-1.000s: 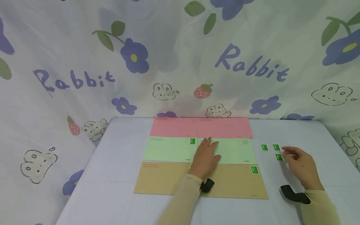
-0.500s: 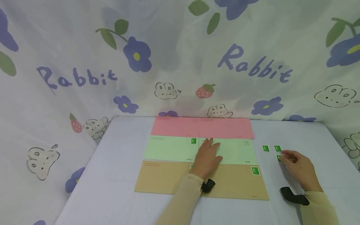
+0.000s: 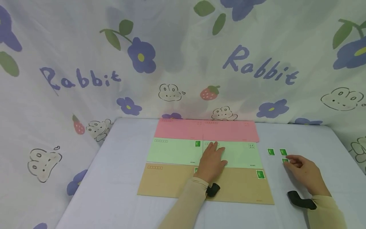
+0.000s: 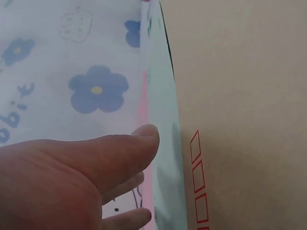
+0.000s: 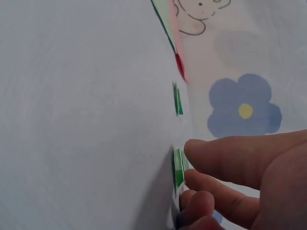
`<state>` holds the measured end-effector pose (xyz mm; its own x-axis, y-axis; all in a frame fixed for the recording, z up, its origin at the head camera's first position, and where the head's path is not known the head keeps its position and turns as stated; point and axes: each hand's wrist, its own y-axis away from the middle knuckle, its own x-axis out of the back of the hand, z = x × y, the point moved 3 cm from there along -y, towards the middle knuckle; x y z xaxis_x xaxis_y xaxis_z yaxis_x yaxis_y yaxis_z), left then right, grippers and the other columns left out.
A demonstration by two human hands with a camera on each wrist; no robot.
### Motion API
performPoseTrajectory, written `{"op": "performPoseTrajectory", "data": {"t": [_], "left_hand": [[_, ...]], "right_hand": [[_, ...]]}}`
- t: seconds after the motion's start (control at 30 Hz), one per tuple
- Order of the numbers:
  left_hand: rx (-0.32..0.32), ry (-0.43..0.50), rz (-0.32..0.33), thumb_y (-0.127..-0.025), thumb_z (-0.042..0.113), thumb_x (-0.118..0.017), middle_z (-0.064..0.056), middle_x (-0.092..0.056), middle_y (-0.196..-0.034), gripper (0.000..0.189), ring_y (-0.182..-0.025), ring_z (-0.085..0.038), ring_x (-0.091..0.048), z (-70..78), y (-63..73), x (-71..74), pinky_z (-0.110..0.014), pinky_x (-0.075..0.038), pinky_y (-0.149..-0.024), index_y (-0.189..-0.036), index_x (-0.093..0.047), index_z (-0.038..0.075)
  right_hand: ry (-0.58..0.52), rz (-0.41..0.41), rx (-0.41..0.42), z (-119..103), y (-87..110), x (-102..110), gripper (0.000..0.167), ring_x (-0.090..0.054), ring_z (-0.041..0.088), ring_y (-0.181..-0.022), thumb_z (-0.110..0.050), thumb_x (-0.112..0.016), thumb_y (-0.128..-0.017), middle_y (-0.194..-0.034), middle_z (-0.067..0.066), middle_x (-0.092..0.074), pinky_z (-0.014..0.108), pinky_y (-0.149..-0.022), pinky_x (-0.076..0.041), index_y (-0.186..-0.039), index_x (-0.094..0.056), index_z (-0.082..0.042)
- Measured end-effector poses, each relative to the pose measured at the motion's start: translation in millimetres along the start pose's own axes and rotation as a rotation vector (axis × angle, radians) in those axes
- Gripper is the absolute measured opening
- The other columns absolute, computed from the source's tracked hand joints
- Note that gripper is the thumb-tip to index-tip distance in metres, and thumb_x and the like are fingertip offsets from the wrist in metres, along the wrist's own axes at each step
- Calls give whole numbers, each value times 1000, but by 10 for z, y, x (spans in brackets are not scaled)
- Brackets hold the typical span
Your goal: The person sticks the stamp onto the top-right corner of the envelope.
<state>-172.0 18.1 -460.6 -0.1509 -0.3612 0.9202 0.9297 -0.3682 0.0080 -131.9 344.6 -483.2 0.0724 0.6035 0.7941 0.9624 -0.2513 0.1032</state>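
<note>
green stamp (image 3: pixel 285 161), frontmost of three to the right of the green envelope (image 3: pixel 241 156) with the unfilled stamp box; the right hand (image 3: pixel 304 173) has thumb and fingers bunched at its edge, though whether they grip it cannot be told. the left hand (image 3: pixel 210 163), fingers apart, rests on the envelope's left end. probably best: raise one edge, pinch only the margin, avoid bending the paper.
</note>
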Motion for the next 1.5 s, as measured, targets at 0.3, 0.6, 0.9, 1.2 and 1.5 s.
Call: {"op": "performPoseTrajectory", "data": {"t": [0.3,0.6,0.9,1.2,1.5], "left_hand": [[-1,-27,-9,-97,32,-67,-14,-43,-155,49,-149,-30,-31,1,5,-28,-35,-22,-123,-141,-59,13],[-41,-114,27,-98,30,-66,-15,-47,-152,42,-146,-31,-35,19,3,-59,-37,-27,-121,-137,-63,13],[-76,-181,47,-98,24,-66,-15,-50,-149,36,-144,-31,-39,25,-7,-58,-36,-30,-120,-133,-66,13],[-56,-171,32,-98,23,-66,-16,-49,-150,37,-144,-32,-38,22,-15,-69,-36,-30,-120,-134,-65,13],[-50,-173,29,-97,23,-67,-16,-49,-150,37,-144,-31,-40,31,-14,-45,-36,-32,-119,-133,-65,14]], "right_hand": [[14,8,7,0,-13,-1,47,-54,25,-88,-28,-64,-97,-104,18,-62,32,-68,-43,-127,-58,8],[29,26,15,15,2,1,41,-54,26,-85,-23,-65,-96,-100,17,-62,32,-66,-42,-125,-60,7],[43,38,32,-2,-11,14,39,-53,23,-81,-17,-67,-94,-96,14,-61,27,-62,-41,-123,-61,7],[48,43,29,-20,-16,32,38,-52,22,-80,-18,-67,-94,-93,14,-62,28,-62,-40,-119,-60,9],[17,67,-12,-24,-11,27,39,-57,25,-85,-17,-70,-93,-102,23,-64,24,-61,-42,-118,-59,10]]}}
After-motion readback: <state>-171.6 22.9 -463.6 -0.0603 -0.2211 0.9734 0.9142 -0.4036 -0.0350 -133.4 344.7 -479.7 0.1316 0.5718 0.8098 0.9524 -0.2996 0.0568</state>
